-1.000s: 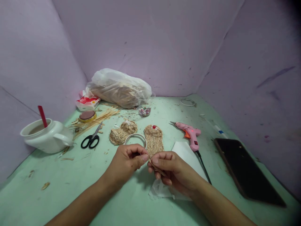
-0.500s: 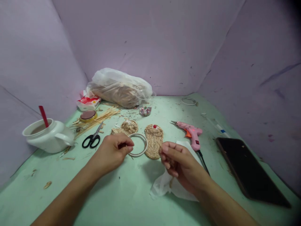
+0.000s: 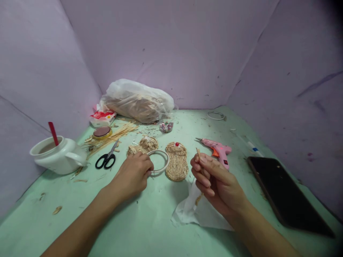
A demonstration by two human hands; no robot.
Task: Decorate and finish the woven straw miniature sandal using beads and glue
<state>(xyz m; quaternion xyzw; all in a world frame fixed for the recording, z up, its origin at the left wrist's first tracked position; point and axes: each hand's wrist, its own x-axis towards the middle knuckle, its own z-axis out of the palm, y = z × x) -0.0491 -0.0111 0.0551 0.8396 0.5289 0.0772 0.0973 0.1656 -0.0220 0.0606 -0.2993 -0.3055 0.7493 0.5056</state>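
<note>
My left hand point(image 3: 136, 169) is closed at the near left edge of a white ring point(image 3: 167, 162), its fingertips gripping the rim. My right hand point(image 3: 214, 175), raised over the table, pinches a tan fibre strip point(image 3: 198, 152); the strip's tip sticks up past the fingers and a lower end hangs below them. Between the hands lies a small woven slipper point(image 3: 177, 164) with a red bead point(image 3: 177, 144) on its strap. A second woven slipper point(image 3: 147, 143) lies behind my left hand, partly covered. Under my right hand is a crumpled white sheet point(image 3: 203, 216).
A pink glue gun point(image 3: 218, 150) and a dark phone point(image 3: 286, 196) lie to the right. Scissors point(image 3: 105, 160), a white pot point(image 3: 63, 159) and a round tin point(image 3: 102, 132) stand left. Behind are a plastic bag point(image 3: 139, 101) and a bead cup point(image 3: 166, 127).
My left hand has closed on the ring's rim, its back now turned up. My right hand has moved slightly right and turned, bringing the strip's tip upward.
</note>
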